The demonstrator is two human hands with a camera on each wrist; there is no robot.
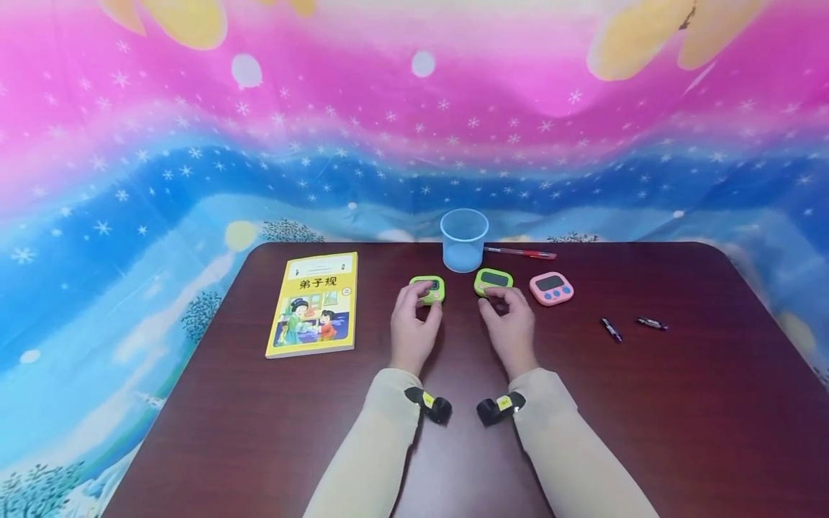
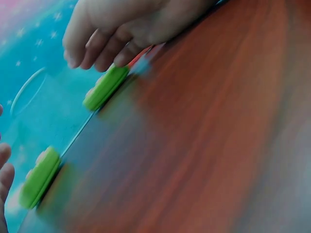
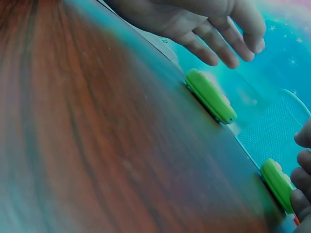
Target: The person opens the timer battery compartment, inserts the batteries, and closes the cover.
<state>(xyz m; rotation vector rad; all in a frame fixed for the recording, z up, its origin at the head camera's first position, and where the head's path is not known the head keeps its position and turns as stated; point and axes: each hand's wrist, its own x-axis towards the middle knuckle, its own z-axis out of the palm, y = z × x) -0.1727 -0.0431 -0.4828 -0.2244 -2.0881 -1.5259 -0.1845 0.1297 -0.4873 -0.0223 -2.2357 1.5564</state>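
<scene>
Two green digital timers lie on the table. My left hand (image 1: 414, 329) hovers over the left green timer (image 1: 437, 293), its fingers loosely bent and partly covering it. In the right wrist view a small gap shows between these fingers and the timer (image 3: 211, 97). My right hand (image 1: 510, 329) is at the near edge of the right green timer (image 1: 494, 278), fingers also relaxed. In the left wrist view its fingertips hang just above that timer (image 2: 106, 88); whether one touches is unclear. Neither hand grips anything.
A pink timer (image 1: 552, 288) lies right of the green ones. Behind them stand a translucent blue cup (image 1: 463, 252) and a red pen (image 1: 527, 253). A yellow book (image 1: 317, 306) lies left; two small dark objects (image 1: 612, 329) lie right on the brown table (image 1: 680, 417).
</scene>
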